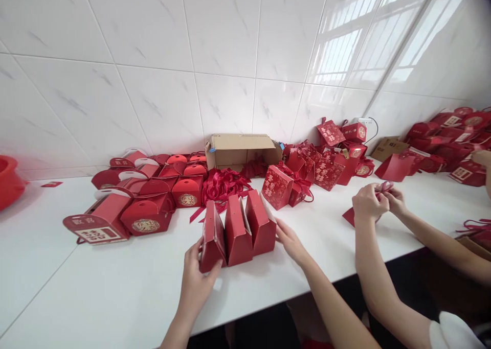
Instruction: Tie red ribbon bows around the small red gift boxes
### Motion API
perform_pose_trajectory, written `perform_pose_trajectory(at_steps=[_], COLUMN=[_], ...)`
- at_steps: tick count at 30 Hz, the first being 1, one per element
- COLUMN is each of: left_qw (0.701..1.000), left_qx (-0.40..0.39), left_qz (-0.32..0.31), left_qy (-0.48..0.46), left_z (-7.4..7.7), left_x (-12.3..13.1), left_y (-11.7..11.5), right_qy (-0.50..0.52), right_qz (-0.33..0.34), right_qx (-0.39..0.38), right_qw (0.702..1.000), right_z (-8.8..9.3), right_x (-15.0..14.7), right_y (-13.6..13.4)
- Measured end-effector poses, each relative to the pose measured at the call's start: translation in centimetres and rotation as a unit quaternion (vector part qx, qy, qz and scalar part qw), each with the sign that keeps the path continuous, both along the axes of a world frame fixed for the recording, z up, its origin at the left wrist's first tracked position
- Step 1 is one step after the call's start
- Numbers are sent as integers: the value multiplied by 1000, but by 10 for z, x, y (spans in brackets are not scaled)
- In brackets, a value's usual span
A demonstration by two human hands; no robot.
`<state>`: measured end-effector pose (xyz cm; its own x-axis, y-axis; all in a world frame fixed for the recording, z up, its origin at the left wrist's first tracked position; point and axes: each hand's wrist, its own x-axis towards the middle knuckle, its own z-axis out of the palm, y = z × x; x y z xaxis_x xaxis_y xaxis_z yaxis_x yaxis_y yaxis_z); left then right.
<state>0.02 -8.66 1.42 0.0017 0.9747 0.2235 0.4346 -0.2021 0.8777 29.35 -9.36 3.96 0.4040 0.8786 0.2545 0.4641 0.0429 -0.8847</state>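
Apparently, we find three red boxes point(238, 234) being aligned, left hand point(196, 276) clasping the leftmost, right hand point(293, 242) loosely touching the rightmost, next requiring even pressure.

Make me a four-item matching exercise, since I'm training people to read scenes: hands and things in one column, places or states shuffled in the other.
1. Left hand
2. Right hand
3. Ribbon pile
4. Cardboard box

A. Tan and open
B. At the right end of the row of three red boxes
C. Red, in a loose tangle
D. On the left-end box of that row

Pairs: 1-D, 2-B, 3-C, 4-A
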Motion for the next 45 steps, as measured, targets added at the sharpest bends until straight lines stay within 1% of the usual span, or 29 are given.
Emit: perform_pose_trajectory(at_steps=[1, 3, 6, 8, 11, 14, 19, 21, 24, 27, 28, 30, 32, 33, 34, 36, 38, 39, 41, 43, 45], left_qw=[1000, 999, 999, 999, 999, 998, 995, 994, 994, 994, 994, 995, 996, 996, 996, 995, 994, 994, 993, 992, 990], left_qx=[-14, -36, -48, -44, -40, -46, -44, -39, -30, -30, -31, -33, -36, -36, -34, -31, -36, -38, -38, -36, -39], left_qz=[1, -3, -11, -16, -17, -24, -66, -78, -87, -96, -94, -81, -68, -66, -68, -78, -87, -90, -93, -101, -115], left_qy=[-6, -10, -5, -4, 1, 24, 55, 62, 64, 50, 44, 37, 36, 38, 41, 49, 55, 56, 60, 65, 71], left_z=[-1, -2, -3, -2, -1, 0, 1, 1, 0, -1, -2, -2, -2, -1, 0, 1, 2, 3, 4, 5, 7], left_x=[-5, -10, -11, -10, -9, -12, -17, -19, -21, -24, -24, -25, -24, -24, -23, -19, -15, -12, -5, 2, 9], left_y=[2, 5, 4, 4, 3, 4, 5, 6, 7, 9, 9, 9, 8, 7, 6, 5, 5, 5, 6, 8, 8], right_qy=[-1, -11, -36, -47, -56, -63, -57, -53, -36, 8, 25, 47, 53, 54, 59, 65, 51, 39, 15, -2, -14], right_qz=[-20, -70, -126, -148, -169, -178, -155, -140, -100, -69, -75, -113, -153, -152, -132, -40, 56, 89, 128, 139, 138], right_qx=[-10, -23, -32, -46, -64, -67, -82, -84, -72, -75, -80, -79, -46, -23, 0, 27, 29, 28, 30, 33, 30], right_qw=[1000, 997, 991, 987, 982, 980, 983, 985, 992, 995, 994, 989, 986, 987, 989, 997, 997, 995, 991, 990, 990], right_z=[-6, -12, -6, 0, 3, 1, -7, -10, -16, -24, -27, -32, -36, -38, -39, -39, -38, -37, -36, -36, -37], right_x=[-3, 2, 20, 28, 29, 25, 5, -7, -21, -25, -25, -28, -38, -46, -55, -77, -97, -106, -117, -122, -121], right_y=[9, 29, 58, 70, 73, 52, -13, -32, -48, -58, -62, -73, -87, -94, -100, -110, -116, -118, -117, -116, -114])
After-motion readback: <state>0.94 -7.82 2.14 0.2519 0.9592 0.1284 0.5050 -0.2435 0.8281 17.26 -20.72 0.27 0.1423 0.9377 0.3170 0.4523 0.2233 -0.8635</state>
